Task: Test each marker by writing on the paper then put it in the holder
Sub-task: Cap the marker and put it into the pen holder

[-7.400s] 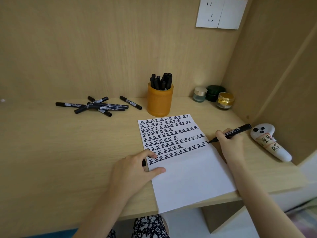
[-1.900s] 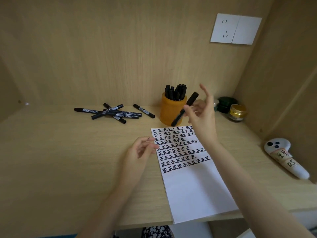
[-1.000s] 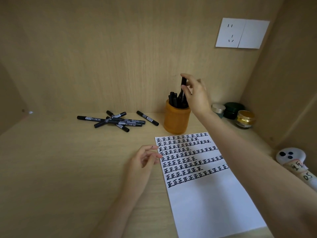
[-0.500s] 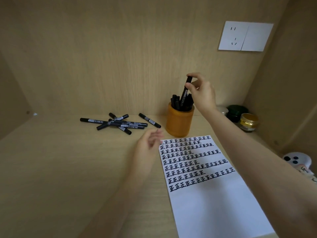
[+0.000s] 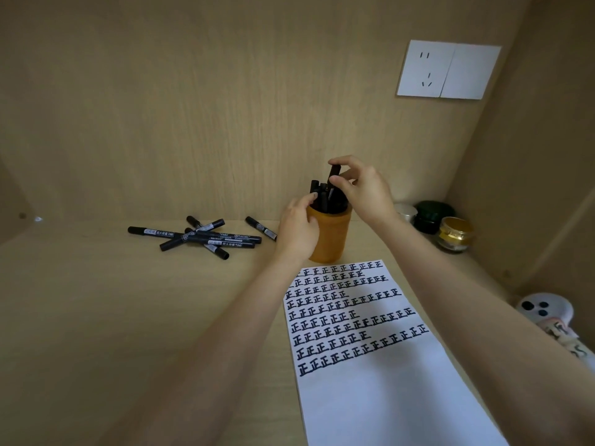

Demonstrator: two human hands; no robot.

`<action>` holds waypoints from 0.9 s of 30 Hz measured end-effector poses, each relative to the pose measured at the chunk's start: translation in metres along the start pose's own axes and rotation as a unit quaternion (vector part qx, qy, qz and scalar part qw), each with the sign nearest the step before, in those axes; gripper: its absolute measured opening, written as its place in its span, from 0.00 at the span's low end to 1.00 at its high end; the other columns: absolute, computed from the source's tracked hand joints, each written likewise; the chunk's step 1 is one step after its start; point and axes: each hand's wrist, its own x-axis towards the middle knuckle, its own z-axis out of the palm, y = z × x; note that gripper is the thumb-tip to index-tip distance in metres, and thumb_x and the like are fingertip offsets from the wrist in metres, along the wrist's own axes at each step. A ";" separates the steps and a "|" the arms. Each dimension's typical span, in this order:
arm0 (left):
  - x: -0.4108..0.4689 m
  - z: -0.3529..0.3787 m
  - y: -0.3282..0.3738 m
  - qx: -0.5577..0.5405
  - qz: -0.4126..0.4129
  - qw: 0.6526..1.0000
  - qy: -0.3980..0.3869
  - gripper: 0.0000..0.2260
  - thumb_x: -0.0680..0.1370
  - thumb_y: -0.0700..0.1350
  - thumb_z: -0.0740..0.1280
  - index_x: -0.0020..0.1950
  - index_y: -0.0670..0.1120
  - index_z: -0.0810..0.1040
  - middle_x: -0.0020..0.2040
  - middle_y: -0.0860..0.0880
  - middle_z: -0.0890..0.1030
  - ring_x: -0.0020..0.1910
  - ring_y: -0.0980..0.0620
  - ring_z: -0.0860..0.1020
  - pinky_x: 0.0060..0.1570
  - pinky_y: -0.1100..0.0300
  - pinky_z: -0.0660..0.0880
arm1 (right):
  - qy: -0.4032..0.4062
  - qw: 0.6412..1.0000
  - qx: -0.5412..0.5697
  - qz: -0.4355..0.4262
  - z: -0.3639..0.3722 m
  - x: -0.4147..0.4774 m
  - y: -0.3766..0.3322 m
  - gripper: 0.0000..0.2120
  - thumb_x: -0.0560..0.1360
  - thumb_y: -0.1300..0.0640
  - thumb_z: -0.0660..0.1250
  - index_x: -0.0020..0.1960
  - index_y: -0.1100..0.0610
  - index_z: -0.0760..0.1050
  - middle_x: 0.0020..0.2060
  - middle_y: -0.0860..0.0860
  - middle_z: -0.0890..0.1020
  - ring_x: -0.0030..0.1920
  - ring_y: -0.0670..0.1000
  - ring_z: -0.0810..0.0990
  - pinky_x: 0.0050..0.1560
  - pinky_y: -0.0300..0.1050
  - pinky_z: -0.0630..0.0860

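I see a pale wood surface (image 5: 96,317) boxed by matching walls (white socket plate (image 5: 447,69) behind). My right hand (image 5: 360,188) pinches a marker (image 5: 334,172) into the orange holder (image 5: 330,235); my left hand (image 5: 297,230) cups its side beside the paper (image 5: 386,387).

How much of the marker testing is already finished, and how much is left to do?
Done: the paper carries many rows of test marks, and several markers stand in the holder. In hand: the right hand lowers one marker into the holder, which the left hand steadies. Left: the loose markers lying on the desk, about six, look untested.
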 end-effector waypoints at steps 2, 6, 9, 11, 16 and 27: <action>-0.003 0.000 -0.003 -0.007 0.006 1.000 0.009 0.22 0.78 0.32 0.58 0.71 0.48 0.68 0.69 0.47 0.65 0.70 0.51 0.63 0.66 0.64 0.59 | -0.008 1.000 0.006 -0.001 0.003 0.002 0.001 0.15 0.79 0.56 0.64 0.66 0.49 0.75 0.50 0.52 0.83 0.45 0.46 0.78 0.37 0.32 0.71; -0.005 -0.001 -0.001 -0.036 0.003 0.998 -0.048 0.25 0.78 0.33 0.60 0.73 0.49 0.63 0.74 0.48 0.56 0.73 0.52 0.58 0.71 0.59 0.60 | -0.028 0.999 0.017 -0.004 0.009 0.007 0.006 0.17 0.80 0.57 0.63 0.67 0.48 0.74 0.53 0.53 0.82 0.50 0.48 0.78 0.46 0.39 0.76; -0.005 -0.001 0.002 -0.071 -0.007 0.996 -0.053 0.28 0.78 0.32 0.58 0.74 0.51 0.60 0.76 0.50 0.55 0.74 0.53 0.56 0.72 0.57 0.59 | -0.046 0.999 0.004 -0.004 0.013 0.012 0.011 0.16 0.80 0.56 0.63 0.66 0.46 0.75 0.54 0.54 0.76 0.57 0.51 0.75 0.59 0.48 0.74; -0.004 -0.001 0.003 -0.092 -0.013 0.994 -0.051 0.28 0.78 0.32 0.57 0.75 0.51 0.57 0.76 0.49 0.59 0.74 0.53 0.58 0.70 0.60 0.58 | -0.058 0.998 -0.001 -0.008 0.014 0.013 0.014 0.15 0.80 0.55 0.62 0.66 0.48 0.75 0.57 0.53 0.76 0.62 0.51 0.69 0.64 0.47 0.69; -0.002 0.004 0.001 -0.104 -0.025 0.993 -0.043 0.30 0.78 0.33 0.59 0.77 0.46 0.50 0.75 0.49 0.60 0.73 0.54 0.60 0.67 0.64 0.57 | -0.061 0.998 0.001 -0.026 0.011 0.012 0.017 0.15 0.80 0.49 0.60 0.65 0.49 0.76 0.58 0.49 0.79 0.66 0.50 0.62 0.67 0.49 0.64; 0.017 0.011 0.002 -0.088 -0.026 0.996 0.014 0.23 0.78 0.35 0.62 0.72 0.46 0.65 0.68 0.45 0.70 0.64 0.52 0.71 0.65 0.58 0.69 | -0.098 0.994 -0.041 -0.025 0.014 0.002 0.019 0.19 0.76 0.51 0.67 0.67 0.48 0.73 0.65 0.53 0.73 0.65 0.51 0.71 0.63 0.46 0.70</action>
